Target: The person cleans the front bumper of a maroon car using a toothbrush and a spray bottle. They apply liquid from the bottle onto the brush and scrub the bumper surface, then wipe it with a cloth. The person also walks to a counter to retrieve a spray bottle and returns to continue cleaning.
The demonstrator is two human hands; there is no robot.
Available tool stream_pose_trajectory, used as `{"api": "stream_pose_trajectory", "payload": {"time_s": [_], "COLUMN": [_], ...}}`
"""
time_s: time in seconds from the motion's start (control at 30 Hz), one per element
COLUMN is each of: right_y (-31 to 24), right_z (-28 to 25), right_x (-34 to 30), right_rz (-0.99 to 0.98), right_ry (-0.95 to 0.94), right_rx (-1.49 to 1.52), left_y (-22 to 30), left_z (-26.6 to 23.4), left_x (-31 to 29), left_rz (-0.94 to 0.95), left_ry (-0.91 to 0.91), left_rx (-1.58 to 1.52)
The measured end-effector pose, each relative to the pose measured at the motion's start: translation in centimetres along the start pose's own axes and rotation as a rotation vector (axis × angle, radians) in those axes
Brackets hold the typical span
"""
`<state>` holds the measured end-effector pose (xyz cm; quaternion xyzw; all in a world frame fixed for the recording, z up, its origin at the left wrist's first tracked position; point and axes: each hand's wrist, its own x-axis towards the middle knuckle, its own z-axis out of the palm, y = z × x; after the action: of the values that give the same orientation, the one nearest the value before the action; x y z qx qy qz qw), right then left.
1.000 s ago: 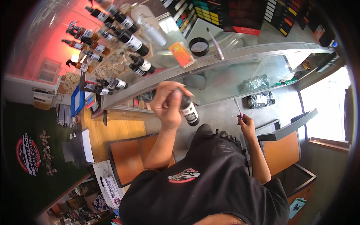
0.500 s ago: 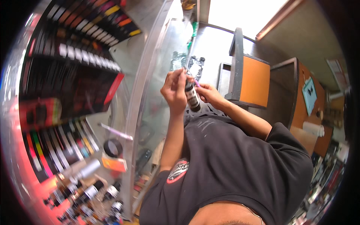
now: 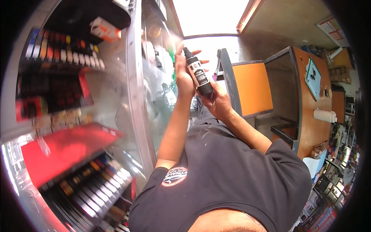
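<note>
A black spray bottle (image 3: 198, 75) with a black-and-white label is held up in front of me, tilted, its label facing me and its nozzle toward the far side. My left hand (image 3: 184, 79) cradles it from the left, the fingers reaching behind it and showing past its right side. Around the bottle's base my right hand (image 3: 221, 101) is closed, thumb against its side. The same hand also holds a slim brush (image 3: 219, 55) with a dark head and a purple handle, partly hidden by my fingers.
On my left runs a glass display case with a metal edge (image 3: 136, 77), with colour-swatch displays (image 3: 63, 56) and a red panel (image 3: 69, 147) beyond it. An orange-fronted cabinet (image 3: 253, 89) stands to the right, near a wooden desk (image 3: 315, 112) with a teal clipboard (image 3: 313, 79).
The bottle has moved farther from my body and its label now faces me. My left fingers went from pinching at its top to lying behind it; my right hand now grips its base.
</note>
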<state>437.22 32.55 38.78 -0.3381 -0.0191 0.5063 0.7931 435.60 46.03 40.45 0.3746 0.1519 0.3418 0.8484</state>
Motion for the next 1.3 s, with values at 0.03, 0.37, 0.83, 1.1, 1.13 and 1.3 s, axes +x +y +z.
{"api": "stream_pose_trajectory", "payload": {"time_s": [0.03, 0.37, 0.83, 1.1, 1.13, 1.3], "right_y": [-1.2, -14.8, -29.3, -38.2, -39.5, -45.4], "right_z": [0.0, -6.3, -9.5, -10.3, -10.0, -9.7], "right_x": [2.1, 18.2, 38.2, 52.6, 54.1, 61.4], "right_rz": [-0.023, 0.116, -0.105, -0.071, -0.047, 0.055], "right_ry": [0.018, 0.186, 0.215, 0.263, 0.252, 0.157], "right_rx": [-0.023, -0.488, -0.212, 0.093, 0.131, 0.227], "left_y": [-1.3, -4.0, -14.7, -19.4, -19.7, -20.4], "left_z": [-0.5, 2.3, 3.3, 6.1, 6.4, 7.3], "left_x": [2.2, 23.2, 50.7, 68.9, 70.4, 77.4], "left_rz": [-0.029, -0.080, -0.172, -0.376, -0.355, -0.457], "left_ry": [-0.063, -0.065, -0.456, -0.307, -0.304, -0.261], "left_rx": [0.009, 0.148, 0.650, 0.587, 0.636, 0.679]}}
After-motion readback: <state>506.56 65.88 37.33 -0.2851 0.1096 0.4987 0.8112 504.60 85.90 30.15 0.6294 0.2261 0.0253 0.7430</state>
